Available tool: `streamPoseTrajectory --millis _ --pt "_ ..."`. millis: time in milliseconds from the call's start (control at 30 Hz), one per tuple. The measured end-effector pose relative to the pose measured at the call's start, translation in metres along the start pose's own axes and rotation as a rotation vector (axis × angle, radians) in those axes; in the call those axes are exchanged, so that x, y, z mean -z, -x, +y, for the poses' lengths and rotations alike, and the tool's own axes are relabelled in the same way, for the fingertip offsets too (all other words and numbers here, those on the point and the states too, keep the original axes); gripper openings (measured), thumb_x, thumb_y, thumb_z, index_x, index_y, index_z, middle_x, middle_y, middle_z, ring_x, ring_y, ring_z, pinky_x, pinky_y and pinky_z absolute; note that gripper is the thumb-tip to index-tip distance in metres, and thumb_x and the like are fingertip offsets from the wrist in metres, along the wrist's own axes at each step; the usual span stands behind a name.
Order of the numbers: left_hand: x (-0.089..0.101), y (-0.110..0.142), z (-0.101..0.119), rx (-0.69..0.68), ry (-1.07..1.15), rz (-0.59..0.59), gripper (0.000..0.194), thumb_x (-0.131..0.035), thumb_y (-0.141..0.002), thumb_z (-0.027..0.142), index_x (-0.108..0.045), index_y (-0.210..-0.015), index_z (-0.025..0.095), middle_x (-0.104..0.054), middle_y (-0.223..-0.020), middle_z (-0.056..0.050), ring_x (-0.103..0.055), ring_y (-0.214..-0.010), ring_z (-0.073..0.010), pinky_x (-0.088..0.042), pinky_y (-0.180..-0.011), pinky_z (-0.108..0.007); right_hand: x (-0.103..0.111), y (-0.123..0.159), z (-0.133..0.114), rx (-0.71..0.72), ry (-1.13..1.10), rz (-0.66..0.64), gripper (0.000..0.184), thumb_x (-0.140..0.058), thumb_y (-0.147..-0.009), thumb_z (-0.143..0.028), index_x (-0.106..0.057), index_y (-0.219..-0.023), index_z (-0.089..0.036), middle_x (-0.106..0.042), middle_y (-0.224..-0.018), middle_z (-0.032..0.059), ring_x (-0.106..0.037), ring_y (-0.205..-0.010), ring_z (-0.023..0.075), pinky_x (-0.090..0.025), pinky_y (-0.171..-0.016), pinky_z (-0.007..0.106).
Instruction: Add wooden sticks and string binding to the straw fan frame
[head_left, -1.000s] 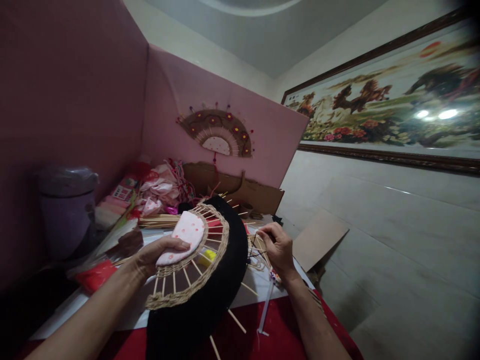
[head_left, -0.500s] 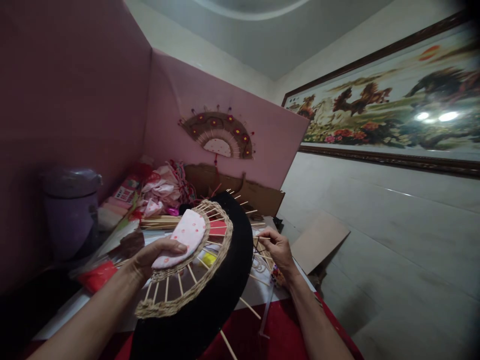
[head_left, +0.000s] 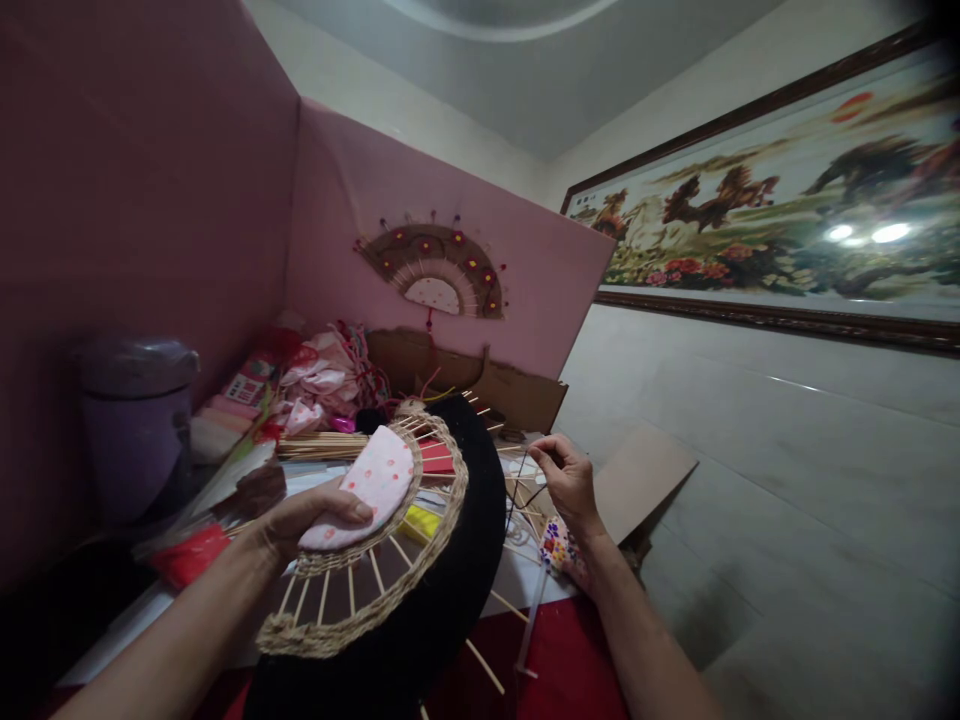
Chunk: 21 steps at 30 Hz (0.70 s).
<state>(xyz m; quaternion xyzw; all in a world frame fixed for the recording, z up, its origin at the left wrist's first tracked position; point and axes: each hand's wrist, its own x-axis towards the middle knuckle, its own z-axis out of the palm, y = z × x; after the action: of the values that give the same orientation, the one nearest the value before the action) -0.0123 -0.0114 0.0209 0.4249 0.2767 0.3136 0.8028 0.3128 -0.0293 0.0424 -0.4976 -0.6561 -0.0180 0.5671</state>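
Observation:
A handmade fan (head_left: 480,510) with a black fabric band, twisted rope edging and thin wooden sticks is held tilted in front of me. My left hand (head_left: 319,515) grips its pale half-round base with red dots, thumb on top. Beyond the black band's outer edge, my right hand (head_left: 566,475) pinches a dark thread (head_left: 519,490) between thumb and fingertips. That thread runs down towards the fan's edge; a needle, if any, is too small to make out. Sticks poke out past the black band.
A finished brown fan (head_left: 435,270) with red flowers hangs on the pink board. Pink cloth (head_left: 322,375) and a bundle of sticks (head_left: 322,446) lie behind. A purple bin (head_left: 139,440) stands left. Flowered fabric (head_left: 559,548) lies beneath my right wrist; a cardboard sheet (head_left: 645,480) leans right.
My right hand has lifted up and a little right, away from the fan's edge, drawing the thread out. The fan has dropped slightly and tilted; my left hand keeps its grip.

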Motion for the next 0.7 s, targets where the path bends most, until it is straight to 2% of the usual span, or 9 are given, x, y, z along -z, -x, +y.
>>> streamPoseTrajectory --millis 167,300,500,700 --pt "0.004 -0.001 -0.003 0.026 -0.001 -0.049 0.041 -0.061 -0.053 0.004 -0.063 -0.095 0.006 -0.069 -0.062 -0.011 -0.063 -0.047 -0.0213 -0.048 -0.039 -0.023 0.002 -0.008 -0.001 0.04 0.01 -0.07 0.016 -0.055 -0.078 -0.03 -0.056 -0.068 -0.018 -0.052 -0.068 -0.0001 -0.047 -0.065 0.0131 -0.036 -0.061 0.025" --pt "0.007 -0.001 -0.004 0.015 -0.018 -0.112 0.048 -0.061 -0.052 0.005 -0.062 -0.1 0.007 -0.07 -0.067 -0.011 -0.064 -0.051 -0.0228 -0.05 -0.043 -0.026 0.003 -0.014 0.008 -0.035 -0.035 -0.124 0.018 -0.056 -0.076 -0.033 -0.057 -0.067 -0.017 -0.053 -0.065 -0.0005 -0.045 -0.061 0.0127 -0.036 -0.058 0.025" --pt "0.004 0.002 -0.002 -0.019 0.01 -0.134 0.052 -0.059 -0.052 0.005 -0.061 -0.104 0.006 -0.069 -0.062 -0.011 -0.064 -0.05 -0.0246 -0.052 -0.045 -0.03 -0.007 -0.003 0.02 -0.138 -0.125 -0.172 0.018 -0.055 -0.075 -0.033 -0.057 -0.067 -0.017 -0.052 -0.061 -0.0012 -0.045 -0.059 0.0122 -0.036 -0.056 0.024" --pt "0.0 0.001 -0.005 -0.019 0.011 -0.176 0.063 -0.059 -0.049 0.003 -0.058 -0.112 0.009 -0.07 -0.066 -0.01 -0.063 -0.051 -0.0231 -0.051 -0.045 -0.028 -0.006 -0.01 0.02 -0.088 -0.052 -0.183 0.017 -0.053 -0.075 -0.032 -0.059 -0.069 -0.017 -0.055 -0.065 0.0005 -0.048 -0.063 0.0139 -0.038 -0.058 0.025"
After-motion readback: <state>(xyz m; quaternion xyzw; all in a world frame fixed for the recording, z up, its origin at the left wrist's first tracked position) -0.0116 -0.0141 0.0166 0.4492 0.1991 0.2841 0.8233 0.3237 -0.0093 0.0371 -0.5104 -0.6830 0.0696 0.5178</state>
